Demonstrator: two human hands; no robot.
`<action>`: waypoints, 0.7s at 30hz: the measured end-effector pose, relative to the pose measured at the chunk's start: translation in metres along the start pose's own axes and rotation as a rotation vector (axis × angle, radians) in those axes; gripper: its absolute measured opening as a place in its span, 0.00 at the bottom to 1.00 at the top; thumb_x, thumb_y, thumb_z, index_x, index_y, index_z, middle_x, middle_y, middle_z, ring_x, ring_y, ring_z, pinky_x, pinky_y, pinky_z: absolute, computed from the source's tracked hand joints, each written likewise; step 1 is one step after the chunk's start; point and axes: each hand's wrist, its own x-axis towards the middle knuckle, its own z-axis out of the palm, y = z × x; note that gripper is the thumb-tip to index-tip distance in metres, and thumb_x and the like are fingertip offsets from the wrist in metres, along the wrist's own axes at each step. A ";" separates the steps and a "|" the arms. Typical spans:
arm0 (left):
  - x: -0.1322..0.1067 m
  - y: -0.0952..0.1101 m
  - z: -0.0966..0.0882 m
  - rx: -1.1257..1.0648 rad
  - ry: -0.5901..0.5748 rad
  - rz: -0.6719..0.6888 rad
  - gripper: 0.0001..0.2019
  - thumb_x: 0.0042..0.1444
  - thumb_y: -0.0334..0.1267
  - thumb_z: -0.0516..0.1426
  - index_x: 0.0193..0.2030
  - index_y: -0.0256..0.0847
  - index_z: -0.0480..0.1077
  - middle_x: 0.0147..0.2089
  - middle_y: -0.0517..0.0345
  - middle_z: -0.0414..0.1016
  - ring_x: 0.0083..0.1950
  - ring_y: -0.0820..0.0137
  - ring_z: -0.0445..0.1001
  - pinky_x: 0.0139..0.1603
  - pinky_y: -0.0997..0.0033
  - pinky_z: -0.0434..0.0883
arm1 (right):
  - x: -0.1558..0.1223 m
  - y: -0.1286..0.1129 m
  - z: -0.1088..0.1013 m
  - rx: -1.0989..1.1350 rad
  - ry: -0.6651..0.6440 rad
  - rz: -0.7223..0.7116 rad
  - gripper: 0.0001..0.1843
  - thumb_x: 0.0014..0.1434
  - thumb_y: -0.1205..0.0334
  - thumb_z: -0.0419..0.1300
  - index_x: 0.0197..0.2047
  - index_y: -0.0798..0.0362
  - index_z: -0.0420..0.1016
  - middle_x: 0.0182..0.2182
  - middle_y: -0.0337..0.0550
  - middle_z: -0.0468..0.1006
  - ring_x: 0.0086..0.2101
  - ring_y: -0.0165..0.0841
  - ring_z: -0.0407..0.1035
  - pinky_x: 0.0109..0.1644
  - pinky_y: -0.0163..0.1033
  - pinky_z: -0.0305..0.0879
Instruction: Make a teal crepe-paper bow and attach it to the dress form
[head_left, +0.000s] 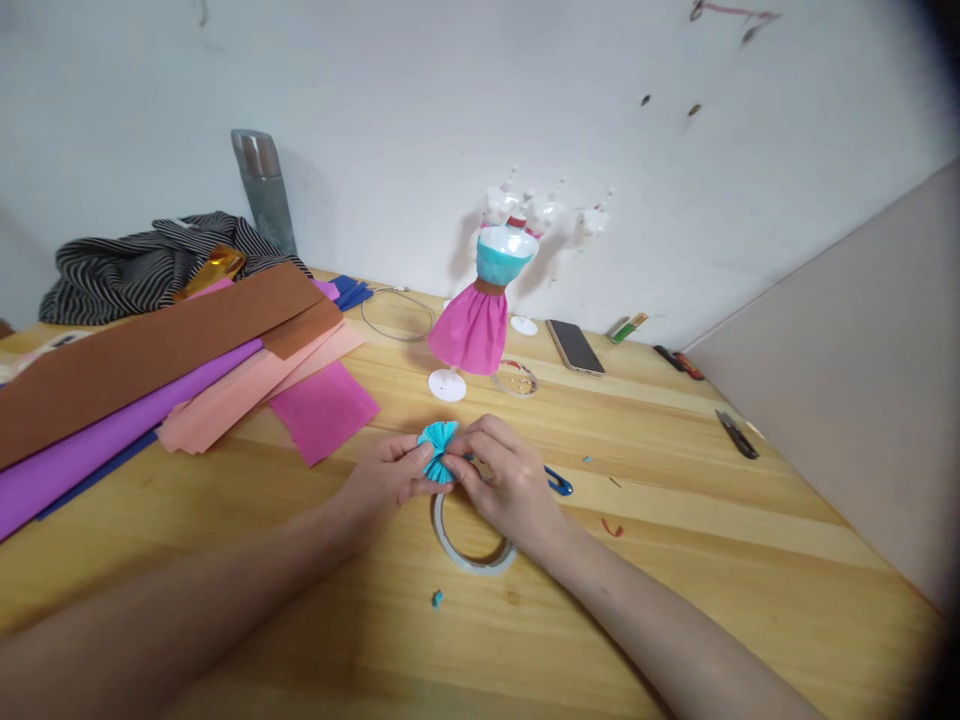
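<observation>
So the little turquoise pleated piece [438,436] is up in both hands, above the middle of the counter [322,630], fanned out and cinched at its center. The left hand [386,476] has its fingers pinched on the left side of it, and the right hand [512,488] has its fingers narrowed down on the right side, near the cinch. Right underneath there's a tape roll [480,566] lying flat, with a blue handle [559,483] peeking out past the right hand. A tiny turquoise scrap [437,598] sits closer to the viewer. Farther back, toward the counter's back edge, stands a mini dress form [472,325] in a pink skirt, with a phone [575,347] to its right. Brown paper [165,355] and other colored sheets pile up over the left edge area, and a cutter [737,435] lies by the right edge.
</observation>
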 end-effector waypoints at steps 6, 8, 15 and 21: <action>0.000 -0.004 -0.002 0.079 -0.015 0.024 0.19 0.42 0.49 0.68 0.34 0.33 0.78 0.34 0.52 0.77 0.40 0.66 0.75 0.46 0.63 0.74 | 0.002 -0.002 -0.002 0.112 0.006 0.131 0.07 0.58 0.68 0.60 0.28 0.52 0.69 0.27 0.41 0.70 0.29 0.32 0.66 0.31 0.36 0.63; -0.001 -0.005 -0.003 0.113 -0.032 0.042 0.19 0.45 0.49 0.67 0.35 0.34 0.78 0.35 0.52 0.77 0.42 0.65 0.74 0.47 0.62 0.73 | 0.004 -0.004 -0.002 0.128 0.006 0.191 0.07 0.55 0.67 0.62 0.27 0.52 0.68 0.26 0.39 0.69 0.27 0.30 0.64 0.30 0.35 0.61; -0.001 -0.006 -0.005 0.189 -0.090 0.068 0.17 0.48 0.49 0.64 0.33 0.34 0.78 0.31 0.54 0.75 0.36 0.67 0.73 0.44 0.64 0.74 | 0.006 -0.004 -0.001 0.235 -0.010 0.399 0.12 0.48 0.67 0.65 0.22 0.52 0.64 0.23 0.35 0.65 0.24 0.27 0.58 0.28 0.34 0.56; -0.002 -0.006 -0.005 0.177 -0.082 0.023 0.18 0.47 0.50 0.65 0.30 0.34 0.78 0.30 0.54 0.75 0.35 0.69 0.72 0.42 0.65 0.74 | 0.005 0.002 0.003 0.455 -0.060 0.566 0.15 0.46 0.58 0.66 0.22 0.51 0.62 0.20 0.34 0.63 0.23 0.28 0.57 0.25 0.33 0.54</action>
